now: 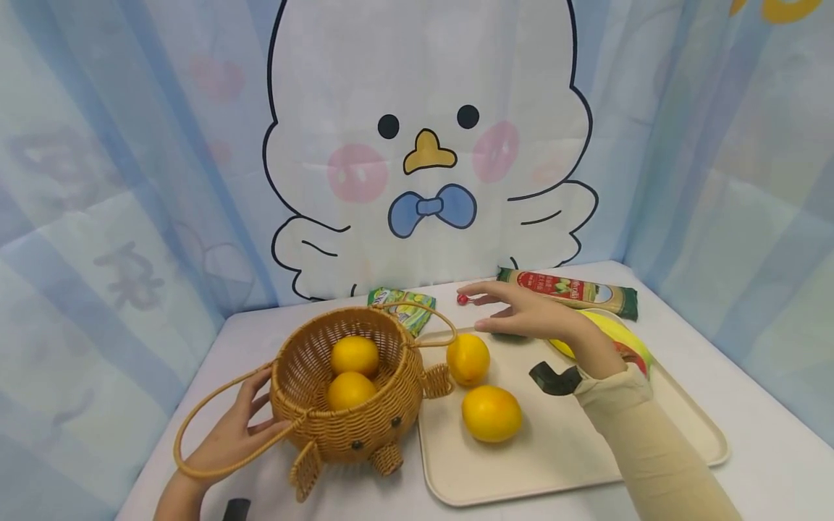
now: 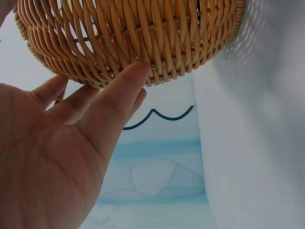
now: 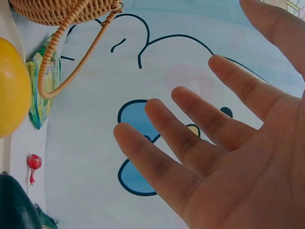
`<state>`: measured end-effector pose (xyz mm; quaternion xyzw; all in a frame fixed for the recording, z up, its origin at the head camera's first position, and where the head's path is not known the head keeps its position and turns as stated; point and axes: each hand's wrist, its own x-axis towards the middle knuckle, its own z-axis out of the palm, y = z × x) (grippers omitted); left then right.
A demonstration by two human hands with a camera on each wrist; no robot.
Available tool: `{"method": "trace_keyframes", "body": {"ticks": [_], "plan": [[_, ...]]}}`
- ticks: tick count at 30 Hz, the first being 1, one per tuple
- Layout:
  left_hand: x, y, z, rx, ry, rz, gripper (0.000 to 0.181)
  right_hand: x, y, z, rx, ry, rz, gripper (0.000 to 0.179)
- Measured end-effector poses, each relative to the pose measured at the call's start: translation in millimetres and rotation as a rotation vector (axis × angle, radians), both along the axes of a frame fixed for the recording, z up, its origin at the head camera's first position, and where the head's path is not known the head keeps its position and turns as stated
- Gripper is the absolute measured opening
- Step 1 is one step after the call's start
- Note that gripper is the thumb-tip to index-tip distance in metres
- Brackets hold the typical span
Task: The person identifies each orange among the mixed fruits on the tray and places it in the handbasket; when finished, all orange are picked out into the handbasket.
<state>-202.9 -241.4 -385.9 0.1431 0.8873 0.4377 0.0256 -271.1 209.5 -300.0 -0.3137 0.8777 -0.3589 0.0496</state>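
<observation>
A woven wicker basket (image 1: 352, 420) shaped like a small animal stands on the white table and holds two yellow lemons (image 1: 354, 355). My left hand (image 1: 237, 434) rests flat against its left wall with straight fingers (image 2: 119, 95) touching the weave (image 2: 143, 33). Two more lemons (image 1: 491, 413) lie on the beige tray (image 1: 573, 463) to the right. My right hand (image 1: 521, 312) hovers open above the tray's far edge, fingers (image 3: 190, 143) spread, holding nothing. A dark green thing lies under it, mostly hidden.
A small red candy (image 1: 462, 299) and a green packet (image 1: 402, 305) lie behind the basket. A long noodle packet (image 1: 567, 291) lies at the back right. A yellow-green fruit (image 1: 612, 334) sits on the tray behind my right wrist. Curtains enclose the table.
</observation>
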Motion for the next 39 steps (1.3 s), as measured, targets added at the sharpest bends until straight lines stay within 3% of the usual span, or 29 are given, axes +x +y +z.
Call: {"method": "trace_keyframes", "body": {"ticks": [5,10,17,23,29,39], "plan": [[-0.1,0.2,-0.7,-0.001,-0.008,0.005,0.085,6.6,4,-11.2,-0.036,-0.021,-0.028,0.058],[-0.3,0.6,-1.0,-0.005,-0.013,0.009,0.086,13.5,8,-18.0,-0.074,-0.122,-0.092,0.061],[-0.1,0.8,-1.1,-0.013,-0.012,0.014,0.086,17.5,11,-30.2,-0.075,-0.094,-0.080,0.060],[0.1,0.2,-0.5,-0.021,-0.017,0.021,0.086,22.3,14,-45.6,-0.095,-0.102,-0.117,0.057],[0.3,0.0,0.0,-0.027,-0.018,0.018,0.086,28.4,17,-58.5,-0.078,-0.107,-0.192,0.058],[-0.8,0.4,-0.3,-0.030,-0.022,0.024,0.087,35.8,16,-64.4,-0.060,-0.140,-0.332,0.060]]}}
